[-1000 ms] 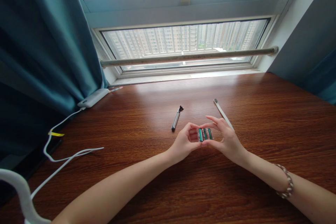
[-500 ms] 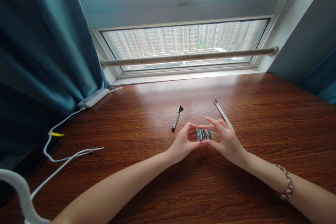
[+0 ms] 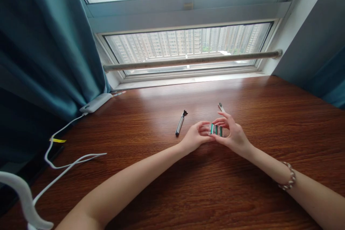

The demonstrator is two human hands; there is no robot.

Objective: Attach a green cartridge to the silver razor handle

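Evidently the small clear case [image 3: 216, 130] was between the two hands, just above or against the table [image 3: 151, 122]; which of these, I could not tell. It looked boxy and see-through, with glassy glints at its edges and three slim bars inside, side by side. Each bar was banded in green and black — the green bright, almost teal — and the leftmost also carried a pale, whitish strip. The bars leaned slightly off upright, with narrow clear gaps between them; finer detail was too small to read.

The left hand [image 3: 195, 137] gripped the left end of the case, thumb along the near side and fingers curled behind. The right hand [image 3: 235, 137] had its thumb at the near edge and fingers at the far side, pinching the case too, with its index finger raised in a bend.

Near the left hand lay a razor handle [image 3: 180, 124] — grey along the shaft, black at both ends, its forked top bare. A pale stick with a dark tip [image 3: 220, 106] lay beyond the right hand, partly hidden by it.
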